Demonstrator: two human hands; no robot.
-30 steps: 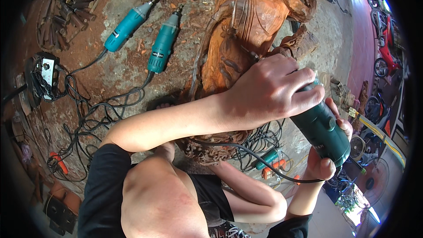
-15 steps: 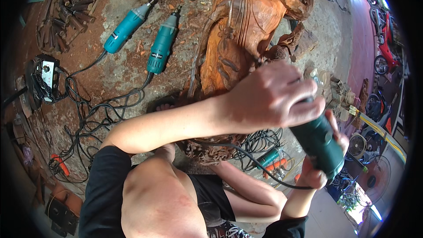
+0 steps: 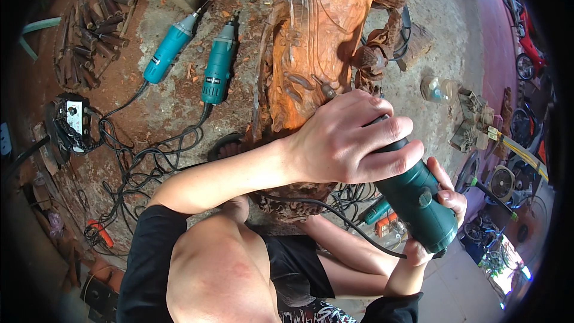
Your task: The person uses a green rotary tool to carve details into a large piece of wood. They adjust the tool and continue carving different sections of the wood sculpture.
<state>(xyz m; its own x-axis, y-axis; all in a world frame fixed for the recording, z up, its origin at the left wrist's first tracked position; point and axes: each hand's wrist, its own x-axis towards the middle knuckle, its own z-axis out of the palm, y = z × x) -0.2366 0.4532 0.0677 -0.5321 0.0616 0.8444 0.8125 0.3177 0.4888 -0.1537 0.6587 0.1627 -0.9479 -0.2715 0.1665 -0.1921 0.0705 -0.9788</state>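
Both hands hold a dark green die grinder (image 3: 418, 200) slantwise over a reddish-brown carved wooden statue (image 3: 317, 36). My left hand (image 3: 353, 137) is wrapped round its front end, fingers curled over the neck. Behind it, my right hand (image 3: 445, 197) grips the rear of the body from the outer side, partly hidden by the tool. The bit (image 3: 327, 90) shows past my left knuckles, at the carved folds of the statue; whether it touches the wood I cannot tell. A black cord runs from the grinder's rear end across my lap.
Two teal die grinders (image 3: 170, 51) lie on the dusty floor at left, their cords tangled near a control box (image 3: 75, 119). Carving bits or chisels fill a round tray (image 3: 98, 30) at far left. Clear jar (image 3: 439, 91) and wooden blocks (image 3: 469, 119) stand right; a fan (image 3: 529, 227) beyond.
The view has shifted slightly. Both hands and the grinder have moved a little left over the statue, and the bit now shows more plainly at the carved folds. The grip is unchanged.
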